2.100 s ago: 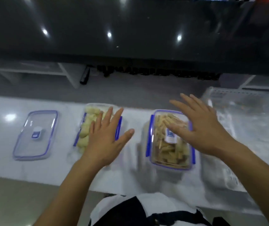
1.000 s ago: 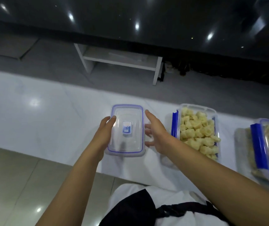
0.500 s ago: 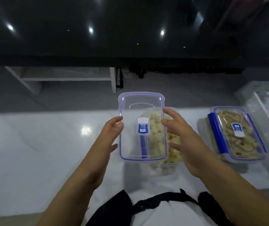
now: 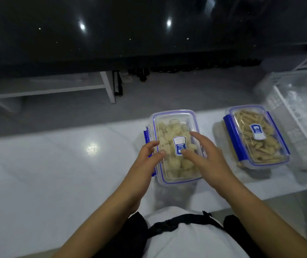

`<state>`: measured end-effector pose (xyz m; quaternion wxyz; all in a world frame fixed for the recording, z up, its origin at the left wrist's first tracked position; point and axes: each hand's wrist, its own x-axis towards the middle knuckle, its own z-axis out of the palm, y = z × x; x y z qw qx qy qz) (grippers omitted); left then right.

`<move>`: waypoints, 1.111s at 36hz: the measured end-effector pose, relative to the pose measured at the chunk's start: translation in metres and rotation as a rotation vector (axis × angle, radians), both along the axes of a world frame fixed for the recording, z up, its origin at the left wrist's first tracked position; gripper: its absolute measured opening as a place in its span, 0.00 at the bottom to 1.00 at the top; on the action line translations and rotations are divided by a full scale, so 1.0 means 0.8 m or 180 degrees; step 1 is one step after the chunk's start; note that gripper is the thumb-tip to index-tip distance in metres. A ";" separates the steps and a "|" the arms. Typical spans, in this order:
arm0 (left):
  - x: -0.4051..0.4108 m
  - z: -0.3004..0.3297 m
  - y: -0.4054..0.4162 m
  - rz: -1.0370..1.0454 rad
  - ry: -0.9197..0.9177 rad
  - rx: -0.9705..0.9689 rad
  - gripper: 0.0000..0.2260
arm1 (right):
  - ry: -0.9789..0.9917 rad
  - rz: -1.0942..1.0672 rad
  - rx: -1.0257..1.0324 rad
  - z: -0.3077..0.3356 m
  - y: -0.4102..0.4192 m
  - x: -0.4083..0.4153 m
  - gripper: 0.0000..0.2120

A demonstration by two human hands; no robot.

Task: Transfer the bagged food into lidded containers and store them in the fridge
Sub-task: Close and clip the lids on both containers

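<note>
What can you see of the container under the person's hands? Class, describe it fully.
The container is a clear plastic rectangular box with a transparent lid edged in blue and a blue-and-white label at its centre. It is filled with pale yellowish food chunks. A blue side clip shows on its left long edge. It sits flat on the white counter, left of a second lidded container and apart from it. The left hand touches its left side, and the right hand rests on the lid.

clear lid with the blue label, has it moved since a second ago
Yes. The clear lid lay on the counter left of the chunk container; now it sits on top of that container, under both hands.
</note>
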<state>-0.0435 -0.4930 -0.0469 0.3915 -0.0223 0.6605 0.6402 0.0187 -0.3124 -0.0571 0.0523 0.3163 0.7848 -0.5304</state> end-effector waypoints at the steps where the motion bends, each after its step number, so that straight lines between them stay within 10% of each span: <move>1: -0.003 -0.002 -0.002 0.0042 0.0006 -0.0021 0.12 | -0.0028 0.0139 0.0273 -0.001 -0.004 0.000 0.38; 13: -0.055 -0.068 -0.012 0.0420 -0.0891 -0.0127 0.24 | -0.0973 0.1449 0.2282 -0.038 -0.042 -0.035 0.55; 40: -0.052 -0.099 -0.017 0.0548 -0.0583 0.0296 0.19 | -0.1190 0.1200 0.2802 -0.063 -0.062 -0.054 0.56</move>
